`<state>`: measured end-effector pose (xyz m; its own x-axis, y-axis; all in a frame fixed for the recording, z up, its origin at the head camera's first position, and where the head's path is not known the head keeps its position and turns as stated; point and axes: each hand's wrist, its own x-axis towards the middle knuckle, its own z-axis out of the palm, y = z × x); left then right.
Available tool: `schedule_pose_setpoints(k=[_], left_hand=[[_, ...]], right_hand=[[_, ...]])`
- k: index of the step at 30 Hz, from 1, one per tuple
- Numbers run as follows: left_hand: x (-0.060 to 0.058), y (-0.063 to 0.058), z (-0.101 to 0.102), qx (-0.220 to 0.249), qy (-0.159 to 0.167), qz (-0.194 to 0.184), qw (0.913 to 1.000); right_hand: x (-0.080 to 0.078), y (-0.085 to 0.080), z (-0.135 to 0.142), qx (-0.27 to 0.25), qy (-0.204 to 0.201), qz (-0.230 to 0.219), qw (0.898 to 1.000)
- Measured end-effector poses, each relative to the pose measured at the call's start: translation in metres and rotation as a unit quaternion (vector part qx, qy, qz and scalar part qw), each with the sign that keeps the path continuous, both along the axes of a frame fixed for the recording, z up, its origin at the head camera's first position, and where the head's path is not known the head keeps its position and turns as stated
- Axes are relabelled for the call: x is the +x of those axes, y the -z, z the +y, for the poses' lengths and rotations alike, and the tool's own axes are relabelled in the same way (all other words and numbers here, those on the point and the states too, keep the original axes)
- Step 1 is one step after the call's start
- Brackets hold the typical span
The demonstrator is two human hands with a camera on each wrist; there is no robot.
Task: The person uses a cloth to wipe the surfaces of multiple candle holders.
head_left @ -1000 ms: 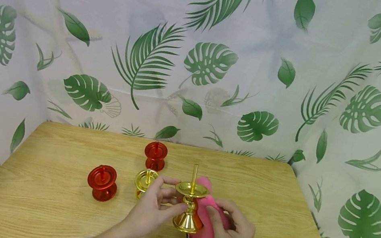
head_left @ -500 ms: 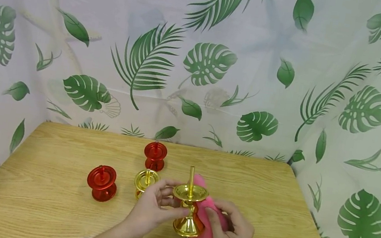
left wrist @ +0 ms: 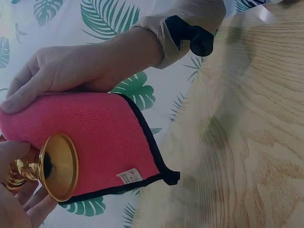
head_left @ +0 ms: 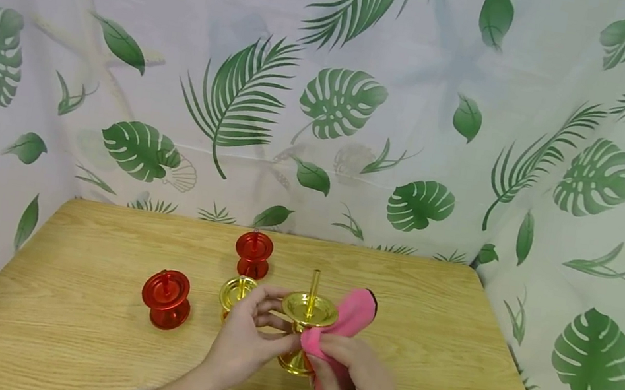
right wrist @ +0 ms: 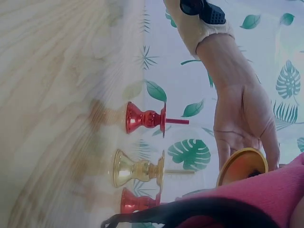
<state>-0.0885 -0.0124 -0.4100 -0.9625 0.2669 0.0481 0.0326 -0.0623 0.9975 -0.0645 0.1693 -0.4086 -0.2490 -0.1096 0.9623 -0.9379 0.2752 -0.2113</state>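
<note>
In the head view my left hand grips a shiny gold candle holder by its stem, raised off the table with its spike pointing up. My right hand pinches a pink cloth, which touches the holder's stem just under the dish. From the left wrist view, the cloth spreads behind the candle holder, showing its black border and a small white label. The holder's hollow base shows past the cloth in the right wrist view. Folded cloth hides part of the stem.
Two red candle holders, one at left and one at the back, stand upright on the wooden table. A second gold candle holder stands partly behind my left hand. Leaf-patterned sheets surround the table's back and sides.
My right hand has moved left and brought a fold of the cloth onto the stem. The cloth's black edge now shows at the upper right, no longer below. The held candle holder has shifted slightly left.
</note>
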Motion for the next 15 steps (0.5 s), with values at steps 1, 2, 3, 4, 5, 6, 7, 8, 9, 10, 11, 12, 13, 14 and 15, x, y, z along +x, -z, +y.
schedule_pose_setpoints(k=[1, 2, 3, 4, 5, 6, 7, 8, 9, 10, 11, 12, 13, 14, 15], left_hand=[[0.000, 0.000, 0.000, -0.002, -0.001, 0.004, 1.0000], [0.000, 0.000, 0.000, -0.003, -0.001, 0.004, 1.0000], [-0.001, 0.000, 0.000, -0.003, -0.001, 0.002, 1.0000], [-0.001, 0.000, 0.000, -0.002, 0.000, 0.000, 1.0000], [-0.001, 0.000, 0.000, 0.000, 0.001, -0.002, 1.0000], [-0.002, 0.000, 0.000, 0.002, 0.003, -0.005, 1.0000], [-0.002, 0.001, 0.000, 0.004, 0.004, -0.008, 1.0000], [-0.002, 0.001, 0.000, 0.007, 0.006, -0.011, 0.9999], [-0.003, 0.001, 0.000, 0.010, 0.009, -0.014, 0.9998], [-0.003, 0.001, 0.000, 0.014, 0.011, -0.016, 0.9997], [-0.003, 0.001, 0.000, 0.017, 0.014, -0.017, 0.9996], [-0.004, 0.002, 0.000, 0.021, 0.017, -0.018, 0.9995], [-0.004, 0.002, 0.000, 0.022, 0.020, -0.018, 0.9994], [-0.004, 0.002, 0.000, 0.025, 0.023, -0.020, 0.9992], [-0.004, 0.003, 0.000, 0.024, 0.025, -0.020, 0.9992]], right_hand=[[0.000, -0.001, -0.001, 0.003, -0.003, 0.005, 1.000], [0.000, -0.002, -0.001, 0.005, -0.005, 0.007, 1.000], [0.000, -0.002, -0.001, 0.005, -0.006, 0.008, 1.000], [0.000, -0.003, -0.001, 0.004, -0.010, 0.005, 1.000], [0.000, -0.003, 0.000, 0.002, -0.012, 0.001, 1.000], [0.000, -0.003, 0.000, 0.001, -0.014, -0.004, 1.000], [0.000, -0.003, 0.001, 0.000, -0.018, -0.009, 1.000], [0.000, -0.002, 0.001, -0.001, -0.020, -0.013, 1.000], [0.000, -0.002, 0.002, -0.004, -0.024, -0.021, 0.999], [-0.001, -0.001, 0.003, -0.007, -0.028, -0.027, 0.999], [-0.001, 0.001, 0.005, -0.010, -0.031, -0.035, 0.999], [-0.002, 0.002, 0.006, -0.015, -0.035, -0.044, 0.998], [-0.003, 0.004, 0.008, -0.022, -0.040, -0.054, 0.997], [-0.003, 0.006, 0.011, -0.028, -0.042, -0.066, 0.997], [-0.004, 0.008, 0.013, -0.033, -0.039, -0.078, 0.996]])
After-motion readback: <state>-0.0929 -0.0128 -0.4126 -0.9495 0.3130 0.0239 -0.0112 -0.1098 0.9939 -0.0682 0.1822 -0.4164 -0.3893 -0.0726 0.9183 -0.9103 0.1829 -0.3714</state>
